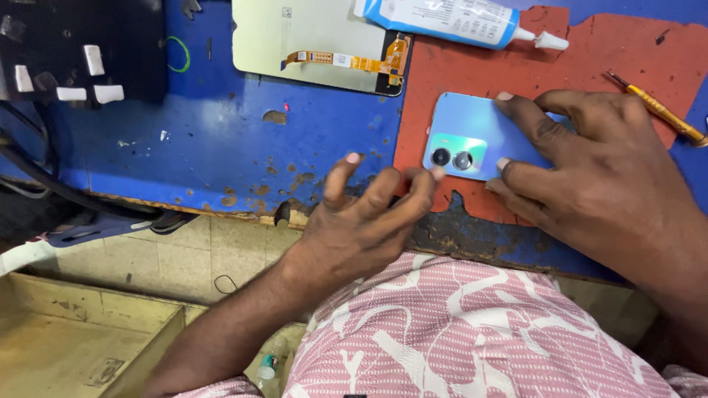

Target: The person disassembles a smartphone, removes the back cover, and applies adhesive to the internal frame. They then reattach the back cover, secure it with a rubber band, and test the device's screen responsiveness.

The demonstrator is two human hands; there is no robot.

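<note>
A light blue phone (472,125) lies back side up on a worn red mat (590,59), its two camera lenses toward me. My right hand (590,169) rests flat over the phone's right half, fingers pressing on its back and lower edge. My left hand (361,221) reaches in from below, fingers spread, with a fingertip touching the phone's lower left corner. Neither hand has lifted the phone.
A detached phone screen with an orange flex cable (317,44) lies at the top on the blue bench (206,147). A white and blue glue tube (457,18) lies beside it. A yellow hand tool (660,110) lies at the right. A black rack with white pieces (74,51) stands at the top left.
</note>
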